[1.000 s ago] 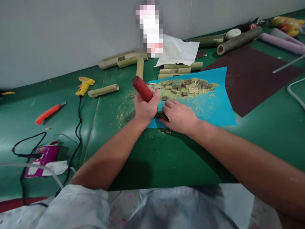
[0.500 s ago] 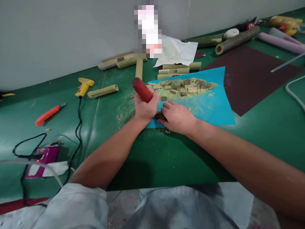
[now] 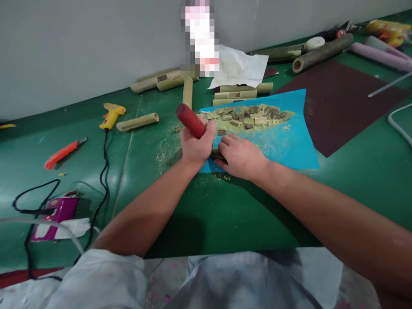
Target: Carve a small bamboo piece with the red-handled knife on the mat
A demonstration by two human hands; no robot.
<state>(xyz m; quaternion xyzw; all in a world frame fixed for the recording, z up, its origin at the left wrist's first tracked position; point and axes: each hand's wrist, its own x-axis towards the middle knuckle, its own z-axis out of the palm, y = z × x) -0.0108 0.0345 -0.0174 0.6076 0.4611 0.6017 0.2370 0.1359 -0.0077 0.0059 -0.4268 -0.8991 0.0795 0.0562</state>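
Note:
My left hand (image 3: 197, 143) is closed round a thick red handle (image 3: 191, 121) that tilts up and to the left; its lower end is hidden. Close beside it, my right hand (image 3: 241, 155) is closed on a dark bamboo piece (image 3: 219, 154), mostly covered by the fingers. Both hands are over the left part of a blue sheet (image 3: 289, 146). Behind them on the sheet lies a heap of small bamboo chips and yellowish shavings (image 3: 254, 116).
Bamboo pieces (image 3: 236, 94) lie behind the sheet, with white paper (image 3: 240, 68) beyond. Leftward are a yellow glue gun (image 3: 112, 116), an orange cutter (image 3: 62, 154) and a purple box with cables (image 3: 62, 212). A dark red sheet (image 3: 341, 103) is at right.
The view has shifted slightly, and objects on the left appear a little further left. Both hands keep nearly the same hold and position.

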